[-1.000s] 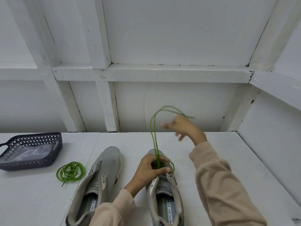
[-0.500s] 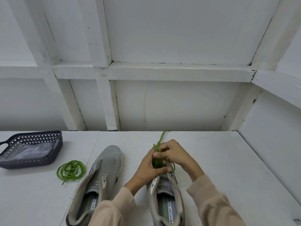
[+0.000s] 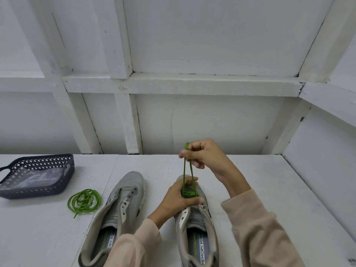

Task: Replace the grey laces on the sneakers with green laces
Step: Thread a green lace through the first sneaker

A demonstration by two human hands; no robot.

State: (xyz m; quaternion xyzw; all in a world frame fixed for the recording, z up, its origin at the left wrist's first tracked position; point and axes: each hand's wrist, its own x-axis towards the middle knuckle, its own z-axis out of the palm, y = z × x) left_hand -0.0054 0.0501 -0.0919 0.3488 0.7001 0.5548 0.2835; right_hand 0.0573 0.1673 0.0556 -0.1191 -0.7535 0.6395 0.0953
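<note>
Nearest the person, on the white table (image 3: 260, 180): two grey sneakers, heels toward the person, toes pointing away.

Item 1. Left sneaker (image 3: 123, 201): no lace of any colour, eyelets bare, tongue exposed. Lacing not begun.

Item 2. Right sneaker (image 3: 195, 222): just beside the first, not touching it. Green lace (image 3: 189, 193) crossed through the eyelets nearest the toe only. The eyelets toward the heel show empty. Lacing is judged to be at an early stage.

Item 3. Left hand (image 3: 176, 197): laid over the front of the right sneaker, its grip closed round the shoe. The thumb lies below the laced part and the fingers above it, steadying the shoe.

Item 4. Spare green lace (image 3: 84, 200): loose coil flat on the table, near the left sneaker's outer side and apart from it. Presumably meant for that shoe.

Item 5. Right hand (image 3: 205, 157): raised above the toe of the right sneaker, its grip pinched on both strands of the green lace. The strands run taut from the shoe up to the fingers.

Item 6. Dark basket (image 3: 36, 191): far left, well apart from the shoes. Clear plastic lies inside; nothing else in it can be made out.

Grey laces: none in sight, so removal is judged complete. Remaining: the upper eyelets of the right sneaker, the whole left sneaker, and any tying.
</note>
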